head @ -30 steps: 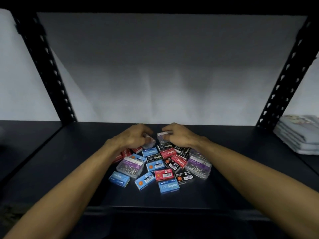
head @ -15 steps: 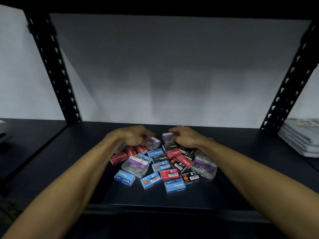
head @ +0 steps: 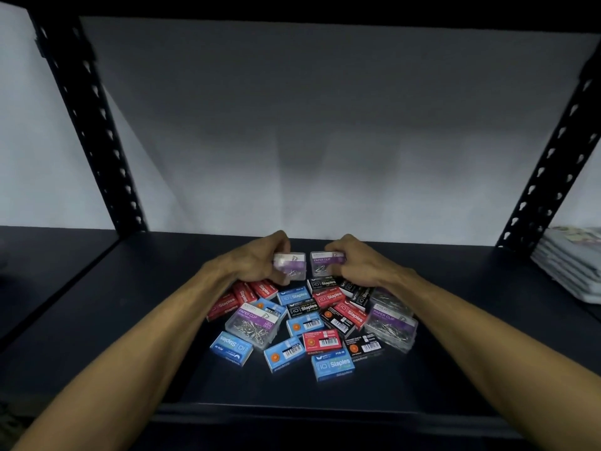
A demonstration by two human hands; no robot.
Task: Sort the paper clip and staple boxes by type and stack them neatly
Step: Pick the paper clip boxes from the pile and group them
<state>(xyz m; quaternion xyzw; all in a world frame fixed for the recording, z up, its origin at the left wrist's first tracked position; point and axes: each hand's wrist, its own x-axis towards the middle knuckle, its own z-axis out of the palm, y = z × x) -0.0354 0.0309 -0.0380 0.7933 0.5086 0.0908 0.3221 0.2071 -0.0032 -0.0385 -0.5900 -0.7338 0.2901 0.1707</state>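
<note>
A jumble of small boxes lies on the dark shelf (head: 130, 320): several blue (head: 332, 365), red (head: 321, 340) and black (head: 362, 346) staple boxes, plus clear paper clip boxes with purple labels at the left (head: 252, 325) and right (head: 390, 323) of the pile. My left hand (head: 257, 258) grips one clear paper clip box (head: 291, 266) just above the pile's far edge. My right hand (head: 356, 260) grips another clear paper clip box (head: 325, 263) beside it. The two held boxes are close together, a small gap between them.
Black perforated uprights stand at the left (head: 94, 125) and right (head: 553, 164) of the shelf bay, against a white back wall. A stack of folded grey items (head: 572, 262) sits on the adjoining shelf at the right. Bare shelf surface surrounds the pile.
Both hands have lifted their clear paper clip boxes slightly off the pile's far edge, and the boxes now show more fully. The view has shifted a little.
</note>
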